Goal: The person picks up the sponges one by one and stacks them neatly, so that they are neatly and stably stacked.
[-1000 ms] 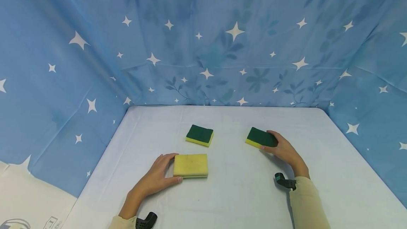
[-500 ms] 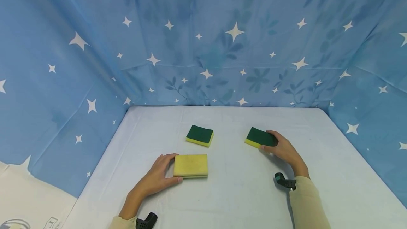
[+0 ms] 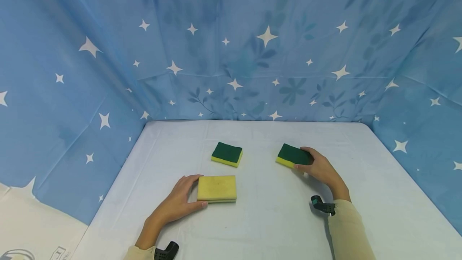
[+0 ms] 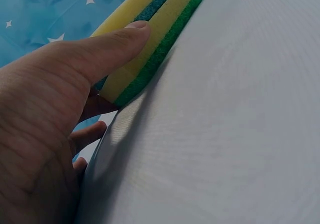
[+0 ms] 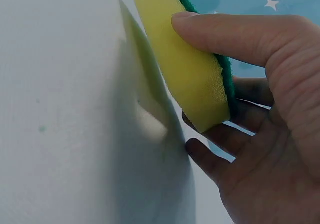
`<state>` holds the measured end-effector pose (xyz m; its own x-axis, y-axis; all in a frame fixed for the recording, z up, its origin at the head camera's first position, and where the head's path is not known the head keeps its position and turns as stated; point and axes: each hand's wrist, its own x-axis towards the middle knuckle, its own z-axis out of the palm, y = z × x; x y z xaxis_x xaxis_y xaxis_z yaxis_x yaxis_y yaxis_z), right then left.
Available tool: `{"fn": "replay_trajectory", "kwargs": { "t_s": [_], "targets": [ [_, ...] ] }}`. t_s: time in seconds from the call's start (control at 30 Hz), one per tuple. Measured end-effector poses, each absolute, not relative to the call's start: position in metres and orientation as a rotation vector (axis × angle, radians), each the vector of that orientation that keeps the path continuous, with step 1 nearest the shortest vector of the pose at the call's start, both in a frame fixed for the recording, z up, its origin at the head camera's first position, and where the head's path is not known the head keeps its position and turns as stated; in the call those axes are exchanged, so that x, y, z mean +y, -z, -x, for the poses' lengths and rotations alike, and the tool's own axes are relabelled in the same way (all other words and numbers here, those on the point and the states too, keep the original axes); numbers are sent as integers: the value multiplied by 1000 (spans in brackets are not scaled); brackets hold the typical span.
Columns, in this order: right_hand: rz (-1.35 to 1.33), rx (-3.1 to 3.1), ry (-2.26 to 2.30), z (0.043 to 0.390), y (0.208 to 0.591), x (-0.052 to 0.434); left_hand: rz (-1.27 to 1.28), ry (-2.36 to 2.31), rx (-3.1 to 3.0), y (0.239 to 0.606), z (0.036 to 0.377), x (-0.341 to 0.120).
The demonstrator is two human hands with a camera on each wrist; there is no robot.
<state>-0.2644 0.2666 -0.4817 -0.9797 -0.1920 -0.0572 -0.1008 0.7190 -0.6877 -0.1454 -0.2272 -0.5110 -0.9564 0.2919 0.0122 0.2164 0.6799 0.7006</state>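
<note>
At the left, two stacked sponges [image 3: 216, 188] lie on the table, the upper one yellow face up. My left hand [image 3: 177, 200] grips their left end, thumb along the near side and fingers at the far side. The left wrist view shows the thumb across both layers of the sponge stack [image 4: 155, 39]. My right hand [image 3: 322, 168] pinches the right end of another sponge [image 3: 293, 154], green face up. In the right wrist view, that sponge [image 5: 185, 69] appears tilted slightly off the cloth, with a shadow beneath. Part of its right end is hidden by the hand.
A third green-topped sponge [image 3: 227, 153] lies alone behind the stacked pair. The white cloth-covered table [image 3: 267, 220] ends at a blue star-patterned curtain [image 3: 249, 59] at the back and sides. A small black device [image 3: 323, 205] sits on the right wrist.
My right hand and its sponge have shifted slightly to the left. The left hand, the stacked sponges and the lone sponge stay where they were.
</note>
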Motion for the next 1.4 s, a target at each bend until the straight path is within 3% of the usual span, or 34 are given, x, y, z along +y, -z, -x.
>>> {"fn": "replay_trajectory", "kwargs": {
  "t_s": [1.4],
  "targets": [
    [541,2778,1186,256,449,217,-436,-1167,2759,510,146,-229]
  ]
}}
